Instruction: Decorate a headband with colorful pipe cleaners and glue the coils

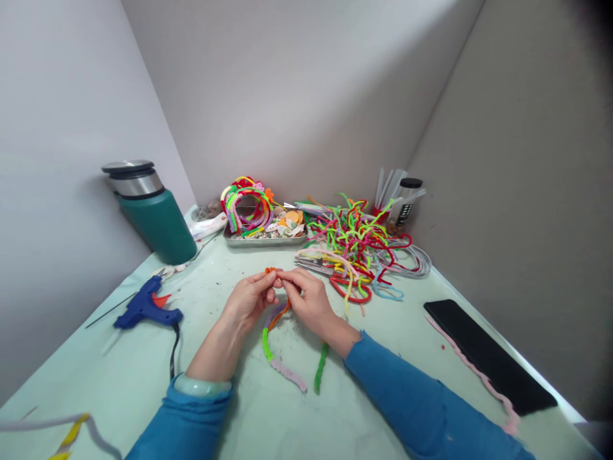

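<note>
Both hands meet at the middle of the table. My left hand (251,297) is closed in a pinch on an orange pipe cleaner (271,270), bunched into a small curled shape at the fingertips. My right hand (309,300) pinches the same pipe cleaner just to the right, and its orange tail (279,317) hangs below the fingers. Beneath the hands lies a curved band (267,345) wrapped in purple, bright green and pink fuzzy lengths. Its dark green end (320,370) shows below my right wrist; the part between is hidden by my right hand.
A blue glue gun (146,305) and a green bottle (156,217) stand left. Behind are a metal tray (265,242) with wrapped bands (249,204), scissors (313,265) and a pipe cleaner heap (354,233). A black phone-like slab (488,354) lies right beside a pink strand (472,364).
</note>
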The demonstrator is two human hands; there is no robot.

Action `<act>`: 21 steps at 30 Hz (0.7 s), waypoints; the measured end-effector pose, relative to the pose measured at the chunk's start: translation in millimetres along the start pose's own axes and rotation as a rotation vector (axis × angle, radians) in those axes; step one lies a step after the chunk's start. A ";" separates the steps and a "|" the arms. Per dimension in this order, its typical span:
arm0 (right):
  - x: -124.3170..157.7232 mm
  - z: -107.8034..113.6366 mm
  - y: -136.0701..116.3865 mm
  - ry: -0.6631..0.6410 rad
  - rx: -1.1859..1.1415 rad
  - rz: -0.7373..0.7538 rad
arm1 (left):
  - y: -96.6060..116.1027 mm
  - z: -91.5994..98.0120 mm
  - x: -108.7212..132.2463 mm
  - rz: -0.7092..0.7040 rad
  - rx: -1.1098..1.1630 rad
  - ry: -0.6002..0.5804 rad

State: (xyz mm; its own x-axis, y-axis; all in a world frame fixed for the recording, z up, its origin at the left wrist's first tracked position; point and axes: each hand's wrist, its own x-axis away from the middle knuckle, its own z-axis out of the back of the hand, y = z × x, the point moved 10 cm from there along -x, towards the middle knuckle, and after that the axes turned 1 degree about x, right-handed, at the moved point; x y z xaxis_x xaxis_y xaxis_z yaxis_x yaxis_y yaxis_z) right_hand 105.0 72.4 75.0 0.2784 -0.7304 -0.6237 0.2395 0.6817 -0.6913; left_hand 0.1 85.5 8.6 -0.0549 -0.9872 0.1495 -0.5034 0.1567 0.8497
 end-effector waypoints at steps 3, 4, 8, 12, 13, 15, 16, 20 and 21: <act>-0.4 0.0 1.5 0.004 0.006 -0.010 | 0.0 0.5 0.8 0.001 -0.004 0.001; -0.5 0.1 1.7 0.008 0.009 -0.014 | 0.0 0.9 0.9 0.000 -0.006 0.006; 0.1 -0.5 1.4 0.018 0.012 -0.031 | 0.7 2.6 0.7 -0.016 -0.021 0.041; 1.5 -3.2 11.5 0.026 -0.022 -0.123 | 2.5 1.8 1.4 -0.031 -0.048 0.079; 1.9 -4.3 16.7 0.025 -0.046 -0.165 | 1.8 1.3 1.8 -0.021 -0.043 0.083; 2.7 -8.3 29.1 0.006 -0.142 -0.269 | -0.9 0.6 2.7 0.013 -0.014 0.084; 3.4 -11.8 35.4 -0.015 -0.219 -0.330 | -2.3 0.4 3.1 0.030 0.005 0.080; 9.5 -32.0 49.5 -0.147 -0.616 -0.572 | -4.6 -1.6 2.6 0.057 0.043 0.040; 11.5 -36.3 50.4 -0.176 -0.701 -0.621 | -4.9 -1.9 2.2 0.060 0.042 0.032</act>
State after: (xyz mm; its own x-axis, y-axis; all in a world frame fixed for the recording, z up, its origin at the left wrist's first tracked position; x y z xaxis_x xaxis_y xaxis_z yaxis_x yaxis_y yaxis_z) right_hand 86.5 96.8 19.8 0.4382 -0.8976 -0.0469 -0.2043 -0.0487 -0.9777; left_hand 4.1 82.6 5.7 -0.0593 -0.9745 0.2164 -0.5354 0.2140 0.8170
